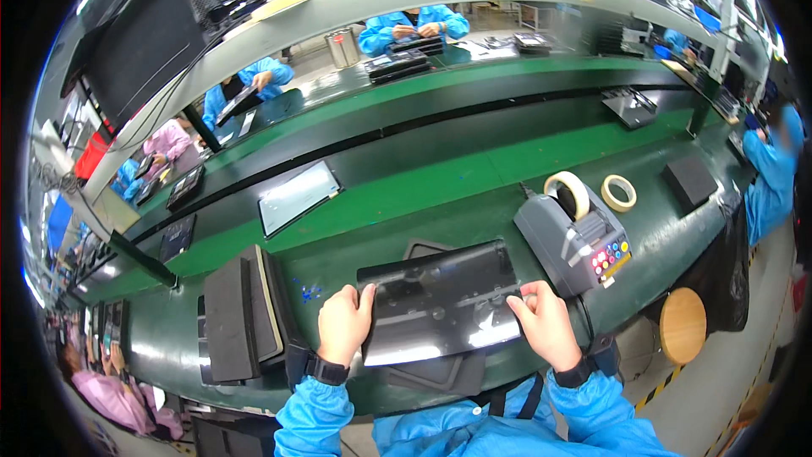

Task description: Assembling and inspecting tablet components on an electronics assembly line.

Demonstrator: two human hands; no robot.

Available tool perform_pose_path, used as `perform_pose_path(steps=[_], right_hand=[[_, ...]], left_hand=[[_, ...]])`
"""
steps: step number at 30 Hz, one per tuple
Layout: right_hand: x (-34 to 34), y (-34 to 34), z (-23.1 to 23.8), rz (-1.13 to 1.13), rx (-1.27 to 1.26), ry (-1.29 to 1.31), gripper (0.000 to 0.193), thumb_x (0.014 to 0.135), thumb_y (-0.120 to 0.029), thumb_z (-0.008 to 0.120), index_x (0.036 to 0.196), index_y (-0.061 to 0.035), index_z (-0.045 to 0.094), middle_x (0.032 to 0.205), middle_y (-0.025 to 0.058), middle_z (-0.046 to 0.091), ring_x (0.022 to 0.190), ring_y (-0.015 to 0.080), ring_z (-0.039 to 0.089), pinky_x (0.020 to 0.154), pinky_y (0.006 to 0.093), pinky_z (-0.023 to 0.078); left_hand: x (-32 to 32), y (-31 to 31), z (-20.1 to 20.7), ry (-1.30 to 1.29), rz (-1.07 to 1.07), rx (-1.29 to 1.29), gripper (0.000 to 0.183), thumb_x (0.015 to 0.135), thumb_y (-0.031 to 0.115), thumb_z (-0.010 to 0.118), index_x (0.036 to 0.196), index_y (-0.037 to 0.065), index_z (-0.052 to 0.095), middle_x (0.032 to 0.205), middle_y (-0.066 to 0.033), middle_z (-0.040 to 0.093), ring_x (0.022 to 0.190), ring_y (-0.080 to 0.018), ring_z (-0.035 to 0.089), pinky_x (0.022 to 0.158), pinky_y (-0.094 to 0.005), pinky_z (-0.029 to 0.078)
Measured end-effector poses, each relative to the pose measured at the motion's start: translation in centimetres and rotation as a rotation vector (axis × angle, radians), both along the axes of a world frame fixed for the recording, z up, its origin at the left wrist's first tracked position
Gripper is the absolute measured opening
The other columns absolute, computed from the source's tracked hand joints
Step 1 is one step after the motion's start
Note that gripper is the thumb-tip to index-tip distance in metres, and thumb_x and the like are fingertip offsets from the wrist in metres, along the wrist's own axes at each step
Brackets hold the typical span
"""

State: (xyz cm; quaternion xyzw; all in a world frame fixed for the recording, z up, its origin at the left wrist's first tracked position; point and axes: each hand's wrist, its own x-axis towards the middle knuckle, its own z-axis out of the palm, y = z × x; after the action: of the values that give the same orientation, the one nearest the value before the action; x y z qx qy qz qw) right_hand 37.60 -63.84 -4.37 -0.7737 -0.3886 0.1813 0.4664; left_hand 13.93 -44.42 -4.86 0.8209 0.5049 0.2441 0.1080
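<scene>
A glossy black panel (440,305), wide and thin like a screen, is held level between my hands over the bench. My left hand (342,323) grips its left edge, the thumb lying along the rim. On the opposite edge, my right hand (545,322) pinches the panel between thumb and fingers. Light reflects off its surface in several spots. Beneath it, partly hidden, lies a dark tray-like pad (461,372). Just beyond my right hand stands a grey tape dispenser (554,241) with coloured buttons and a roll of cream tape (578,190).
Stacked dark foam sheets (230,322) stand left of my hands, near blue scraps (310,292). A loose tape roll (620,193) and a black foam block (690,183) lie to the right. A flat panel (298,197) rests farther back. Co-workers sit across the line; a round stool (683,326) stands right.
</scene>
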Motion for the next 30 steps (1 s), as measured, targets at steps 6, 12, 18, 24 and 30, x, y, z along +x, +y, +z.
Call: perform_pose_path(steps=[6,12,18,24,30], right_hand=[[-1.2,0.4,0.4,0.026,-0.055,-0.208,0.027,0.087,-0.019,0.062,0.094,0.0031,0.049,0.055,0.0154,0.054,0.054,0.0352,0.055,0.051,0.0439,0.04],[-0.9,0.1,0.7,-0.006,-0.181,-0.334,0.033,0.086,-0.027,0.065,0.092,0.0011,0.049,0.056,0.0171,0.057,0.057,0.037,0.06,0.053,0.0445,0.044],[-0.2,1.2,0.9,0.005,-0.365,-0.416,0.043,0.082,-0.041,0.066,0.081,-0.0009,0.052,0.06,0.0192,0.059,0.061,0.0393,0.061,0.057,0.0464,0.046],[0.2,-0.1,0.1,-0.111,-0.227,-0.357,0.044,0.086,-0.044,0.06,0.076,-0.0014,0.055,0.061,0.0197,0.06,0.061,0.0384,0.062,0.052,0.0484,0.046],[-1.1,2.3,-0.4,-0.063,-0.024,-0.195,0.047,0.087,-0.048,0.057,0.082,-0.0021,0.05,0.064,0.0216,0.059,0.062,0.0426,0.059,0.054,0.0501,0.045]], left_hand=[[-1.0,0.4,-0.2,0.001,-0.024,0.014,0.049,0.086,0.04,0.059,0.058,0.002,0.047,0.056,-0.0193,0.052,0.055,-0.0394,0.053,0.051,-0.0462,0.04],[-0.9,0.2,-0.5,-0.013,0.04,-0.145,0.052,0.086,0.047,0.057,0.06,0.002,0.049,0.059,-0.0178,0.056,0.058,-0.0386,0.056,0.053,-0.0458,0.042],[-1.6,1.2,-0.8,-0.069,0.083,-0.329,0.058,0.085,0.055,0.054,0.061,0.002,0.051,0.059,-0.0198,0.057,0.061,-0.0403,0.058,0.057,-0.0467,0.045],[1.7,-0.1,0.9,-0.004,0.122,-0.194,0.055,0.085,0.051,0.056,0.065,0.0,0.056,0.068,-0.0238,0.056,0.065,-0.042,0.056,0.057,-0.0462,0.042],[-1.7,-2.9,4.3,-0.044,0.115,0.063,0.04,0.092,0.038,0.051,0.088,0.0,0.063,0.083,-0.0245,0.063,0.075,-0.0409,0.06,0.066,-0.0429,0.048]])
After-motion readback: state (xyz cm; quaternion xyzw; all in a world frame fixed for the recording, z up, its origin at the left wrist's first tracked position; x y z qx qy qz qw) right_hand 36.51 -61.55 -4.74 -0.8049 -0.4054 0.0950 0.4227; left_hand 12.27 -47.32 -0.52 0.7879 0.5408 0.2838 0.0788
